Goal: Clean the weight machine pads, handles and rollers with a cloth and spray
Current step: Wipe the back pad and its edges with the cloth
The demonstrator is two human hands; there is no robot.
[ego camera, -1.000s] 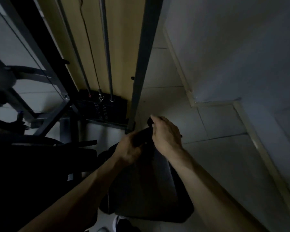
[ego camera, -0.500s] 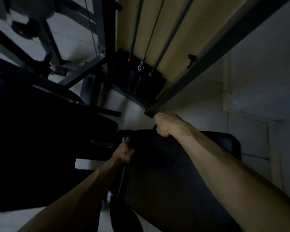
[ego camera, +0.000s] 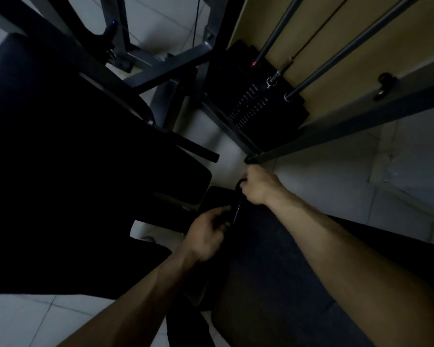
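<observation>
Dimness hides much, but both hands work at the far left corner of the seat pad (ego camera: 273, 259), which fills the lower right of the view above the tiled floor (ego camera: 336, 186). The right hand (ego camera: 259, 187) is clenched at that corner, just below the foot of the grey post (ego camera: 348, 121), with a dark strip (ego camera: 236, 211) looping out of its fist. The left hand (ego camera: 206, 236) curls round the strip's near end along the pad's left edge. Whether the strip is the cloth or a strap of the machine cannot be told.

It looks limp and light, so it is probably best held by both ends and kept taut, or bunched in one palm for wiping. The pad seems firm, smooth-skinned and fixed to the frame: it likely needs pressing, not lifting, and may turn slippery once sprayed. The weight stack (ego camera: 251, 96) stands well beyond.
</observation>
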